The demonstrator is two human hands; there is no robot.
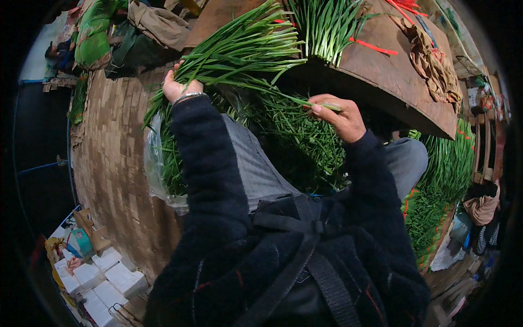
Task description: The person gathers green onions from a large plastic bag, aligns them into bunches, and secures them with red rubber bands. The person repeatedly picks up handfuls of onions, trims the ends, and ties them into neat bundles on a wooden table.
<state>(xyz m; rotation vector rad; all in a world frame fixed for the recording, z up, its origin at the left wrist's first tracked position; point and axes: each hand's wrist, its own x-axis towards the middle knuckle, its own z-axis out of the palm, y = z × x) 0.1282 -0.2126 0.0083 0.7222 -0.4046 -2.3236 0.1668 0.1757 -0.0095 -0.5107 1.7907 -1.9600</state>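
A large bunch of long, flat-leaved green stalks, probably garlic chives [245,45], rests over my left hand [179,86], which grips it around the leafy part. The pale cut ends point right, over a low brown wooden table [388,73]. Between the thumb and fingers of my right hand [337,116] are the pale ends of a few stalks, pulled out to the right of the bunch and below it. Another bunch of the greens [327,28] lies on the table, its white ends at the near edge. Loose green leaves [306,143] are heaped between my knees.
A clear plastic bag [154,163] with greens stands by my left leg. Red ties [374,47] and a brown cloth [433,69] lie on the table. Tied bundles of greens [445,163] are stacked at right. White foam boxes [106,278] sit at lower left on the floor.
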